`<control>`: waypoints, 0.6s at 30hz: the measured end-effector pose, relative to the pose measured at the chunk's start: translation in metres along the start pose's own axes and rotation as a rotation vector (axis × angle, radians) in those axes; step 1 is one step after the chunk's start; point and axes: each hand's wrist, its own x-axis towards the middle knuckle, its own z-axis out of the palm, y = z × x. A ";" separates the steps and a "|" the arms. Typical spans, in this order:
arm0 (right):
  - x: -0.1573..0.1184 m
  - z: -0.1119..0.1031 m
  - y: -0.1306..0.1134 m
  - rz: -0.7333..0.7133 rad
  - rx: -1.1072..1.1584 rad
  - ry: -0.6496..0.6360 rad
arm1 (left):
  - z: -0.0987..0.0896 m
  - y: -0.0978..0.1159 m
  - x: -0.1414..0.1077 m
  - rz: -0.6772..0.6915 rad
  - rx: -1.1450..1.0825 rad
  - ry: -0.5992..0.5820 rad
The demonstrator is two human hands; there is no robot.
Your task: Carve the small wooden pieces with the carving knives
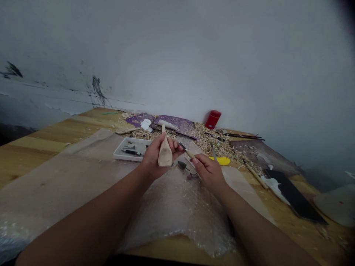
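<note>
A pale carved wooden piece (165, 152), with a narrow upper end and a wide lower end, is in my left hand (155, 157), whose fingers wrap round behind it. My right hand (208, 170) grips the wooden handle of a small carving tool (189, 152). The tool's dark metal tip points up and left, close to my left fingertips; whether it touches them I cannot tell. Below and between the hands, a dark pointed bit (182, 165) lies on the translucent plastic sheet (158, 207).
A white tray (118, 156) with small tools sits behind my left forearm. Wood shavings (222, 147), purple material (177, 122) and a red container (213, 119) are near the wall. A yellow-handled tool (223, 160), a wooden stick (256, 175) and a black flat object (295, 195) lie right.
</note>
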 end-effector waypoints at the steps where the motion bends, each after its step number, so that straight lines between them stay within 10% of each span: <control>1: 0.000 0.000 0.000 0.003 0.000 -0.002 | 0.000 0.000 0.000 0.003 -0.001 0.003; 18: -0.002 0.002 -0.005 -0.004 0.045 -0.088 | 0.000 0.000 -0.001 0.028 0.003 -0.010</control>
